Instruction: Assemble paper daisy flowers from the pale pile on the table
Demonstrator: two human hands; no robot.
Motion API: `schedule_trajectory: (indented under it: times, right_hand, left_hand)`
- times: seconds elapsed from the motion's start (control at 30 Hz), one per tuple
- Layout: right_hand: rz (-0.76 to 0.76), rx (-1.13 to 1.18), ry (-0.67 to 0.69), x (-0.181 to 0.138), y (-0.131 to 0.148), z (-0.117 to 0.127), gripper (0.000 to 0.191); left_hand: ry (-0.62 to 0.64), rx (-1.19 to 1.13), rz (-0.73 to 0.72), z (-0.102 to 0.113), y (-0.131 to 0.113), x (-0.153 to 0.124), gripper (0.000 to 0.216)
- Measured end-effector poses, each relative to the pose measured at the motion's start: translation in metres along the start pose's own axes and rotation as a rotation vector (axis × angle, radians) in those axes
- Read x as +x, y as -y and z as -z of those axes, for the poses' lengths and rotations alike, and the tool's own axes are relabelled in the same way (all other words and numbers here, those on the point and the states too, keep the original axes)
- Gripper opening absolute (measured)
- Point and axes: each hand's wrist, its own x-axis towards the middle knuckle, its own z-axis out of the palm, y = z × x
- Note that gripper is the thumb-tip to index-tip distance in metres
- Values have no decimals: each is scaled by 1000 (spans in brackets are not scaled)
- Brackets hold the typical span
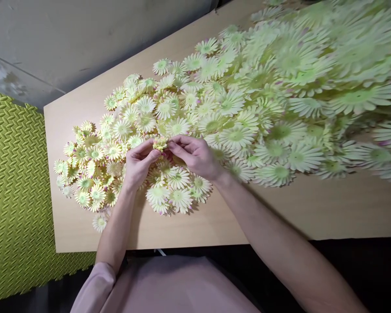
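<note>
Between my two hands is a small pale yellow artificial flower piece, its petals bunched, with hints of pink at the edge. My left hand pinches it from the left with thumb and fingers. From the right, the thumb and fingertips of my right hand close on its edge. Both hands hover just over a heap of loose flower heads. These have pale cream-yellow petals, greenish centres and some pink-purple tips. A smaller cluster of flower heads lies below my hands.
A light wooden table carries the flower heads, which spread far to the right in a deep pile. One flower head lies near the left forearm. A grey wall stands behind, and a green textured mat is at the left.
</note>
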Motion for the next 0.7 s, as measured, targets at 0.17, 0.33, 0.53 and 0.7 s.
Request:
schedule_trajectory:
  times: [0.17, 0.33, 0.53, 0.7]
  right_hand:
    - [41, -110, -51, -2, 1, -1, 36]
    - [99, -225, -94, -2, 0, -2, 41]
    - [130, -217, -201, -2, 1, -6, 44]
    - [73, -22, -156, -4, 0, -4, 29]
  left_hand:
    - [16, 28, 13, -5, -5, -4, 40]
    - [53, 35, 27, -11, -9, -7, 40]
    - [45, 54, 16, -8, -4, -5, 41]
    - [34, 52, 6, -6, -2, -4, 41]
